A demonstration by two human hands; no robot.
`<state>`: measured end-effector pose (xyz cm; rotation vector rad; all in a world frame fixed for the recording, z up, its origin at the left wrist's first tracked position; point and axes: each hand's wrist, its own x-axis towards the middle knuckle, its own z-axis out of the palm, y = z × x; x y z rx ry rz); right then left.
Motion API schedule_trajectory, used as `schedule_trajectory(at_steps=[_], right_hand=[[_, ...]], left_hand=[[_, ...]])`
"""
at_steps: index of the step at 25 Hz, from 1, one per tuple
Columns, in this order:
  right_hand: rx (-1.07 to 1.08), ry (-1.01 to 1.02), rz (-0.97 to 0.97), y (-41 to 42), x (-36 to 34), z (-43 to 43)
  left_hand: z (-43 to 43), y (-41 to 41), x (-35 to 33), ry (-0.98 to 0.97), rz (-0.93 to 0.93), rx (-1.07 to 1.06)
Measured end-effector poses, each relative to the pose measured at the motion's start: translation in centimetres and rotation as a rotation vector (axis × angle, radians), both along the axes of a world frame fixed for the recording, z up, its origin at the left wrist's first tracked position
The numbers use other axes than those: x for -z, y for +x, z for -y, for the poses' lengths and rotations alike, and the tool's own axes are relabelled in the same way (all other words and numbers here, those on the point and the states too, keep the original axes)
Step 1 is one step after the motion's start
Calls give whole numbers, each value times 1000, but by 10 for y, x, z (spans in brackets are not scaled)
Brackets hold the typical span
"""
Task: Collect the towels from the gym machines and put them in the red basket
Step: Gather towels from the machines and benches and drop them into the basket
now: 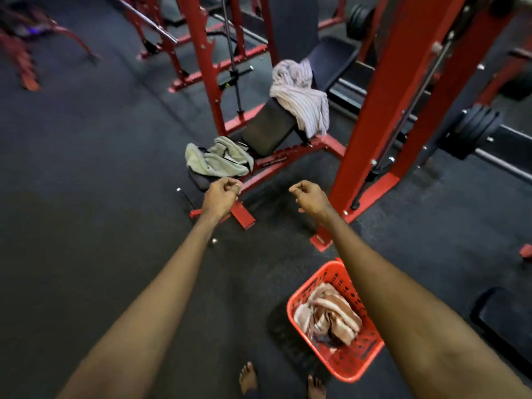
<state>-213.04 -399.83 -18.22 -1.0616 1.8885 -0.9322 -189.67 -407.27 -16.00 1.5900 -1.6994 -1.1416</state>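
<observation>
A pale green towel [218,158] lies crumpled on the low end of a red-framed bench [288,156]. A striped lilac towel [302,96] is draped over the bench's raised black pad. My left hand [223,197] hovers just below the green towel, fingers curled shut, holding nothing. My right hand [309,195] is also a loose fist, empty, over the floor right of the bench foot. The red basket [354,367] stands on the floor at lower right, partly behind my right forearm, with a brown-and-cream striped towel [328,312] inside.
A thick red rack upright [383,110] stands right of the bench, with black weight plates [472,131] on a bar behind it. More red frames and a barbell [149,21] fill the back. Dark rubber floor spreads left. My bare feet [249,377] are at the bottom.
</observation>
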Motion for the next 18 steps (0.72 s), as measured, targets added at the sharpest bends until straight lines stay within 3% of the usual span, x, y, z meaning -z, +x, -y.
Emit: schedule_trajectory(at_steps=[7, 18], right_hand=[[11, -60, 34, 92, -36, 90], [56, -10, 16, 126, 17, 309]], left_hand=[[94, 125, -28, -42, 25, -64], [284, 150, -5, 15, -6, -41]])
